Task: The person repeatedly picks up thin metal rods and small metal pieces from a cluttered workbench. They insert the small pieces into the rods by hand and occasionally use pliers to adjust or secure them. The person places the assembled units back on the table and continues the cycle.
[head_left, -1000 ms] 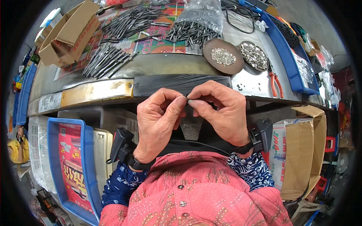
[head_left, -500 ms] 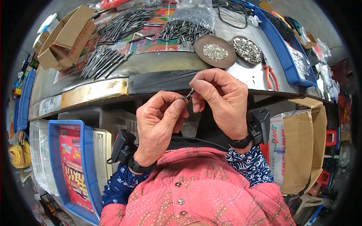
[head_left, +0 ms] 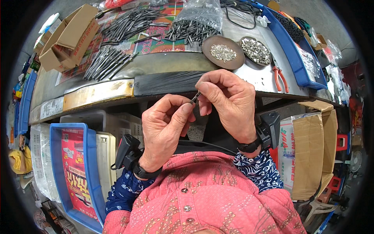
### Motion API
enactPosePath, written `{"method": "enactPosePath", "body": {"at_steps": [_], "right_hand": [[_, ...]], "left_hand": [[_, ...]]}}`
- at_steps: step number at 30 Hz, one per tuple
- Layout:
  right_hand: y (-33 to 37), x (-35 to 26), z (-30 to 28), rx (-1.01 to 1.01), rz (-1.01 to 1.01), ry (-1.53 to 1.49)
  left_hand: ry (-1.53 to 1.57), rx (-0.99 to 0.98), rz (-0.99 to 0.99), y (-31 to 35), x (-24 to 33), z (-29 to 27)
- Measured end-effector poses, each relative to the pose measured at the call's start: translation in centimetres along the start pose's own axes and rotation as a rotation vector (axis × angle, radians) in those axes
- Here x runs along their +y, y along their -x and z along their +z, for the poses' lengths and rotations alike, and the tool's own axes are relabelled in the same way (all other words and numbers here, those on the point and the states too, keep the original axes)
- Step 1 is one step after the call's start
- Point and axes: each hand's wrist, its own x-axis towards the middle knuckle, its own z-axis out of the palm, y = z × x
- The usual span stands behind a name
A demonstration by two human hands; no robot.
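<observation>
My left hand [head_left: 165,130] and my right hand [head_left: 228,105] meet just off the table's near edge, each closed in a pinch. Between their fingertips is a thin dark stick-like piece [head_left: 196,96] with a metallic glint; most of it is hidden by the fingers. Beyond my right hand lies a brown dish [head_left: 209,58] of small silvery pins, and beside it a second dish [head_left: 255,61] heaped with small round metal bits. A row of slim black sticks [head_left: 107,64] rests on the table to the left, with larger piles of black pieces [head_left: 191,32] farther back.
Red-handled pliers [head_left: 279,80] lie right of the dishes, next to a long blue tray [head_left: 300,66]. An open cardboard box [head_left: 70,41] stands at the table's far left. Below the table are a blue crate [head_left: 93,167] on the left and another cardboard box [head_left: 311,152] on the right.
Hardly anything differs. Both hands keep their pinch on the thin piece, with only a slight shift of the fingers.
</observation>
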Motion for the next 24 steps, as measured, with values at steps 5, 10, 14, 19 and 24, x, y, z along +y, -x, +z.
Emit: {"method": "enactPosePath", "body": {"at_steps": [5, 10, 14, 19, 24], "right_hand": [[0.00, 0.24, -0.07, -0.011, 0.010, 0.020], [0.02, 0.52, 0.04, 0.006, 0.021, 0.010], [-0.18, 0.57, -0.08, -0.044, 0.021, 0.014], [-0.60, 0.26, -0.53, -0.141, 0.056, -0.005], [-0.36, 0.29, -0.36, -0.124, 0.115, -0.045]], "left_hand": [[-0.013, 0.001, 0.007, 0.07, -0.29, -0.10], [-0.004, 0.013, 0.005, 0.09, -0.60, -0.08], [-0.015, 0.029, -0.004, 0.15, -0.75, -0.06], [-0.074, 0.032, 0.024, 0.25, -0.73, -0.04], [-0.075, 0.041, 0.024, 0.15, -0.80, 0.20]]}}
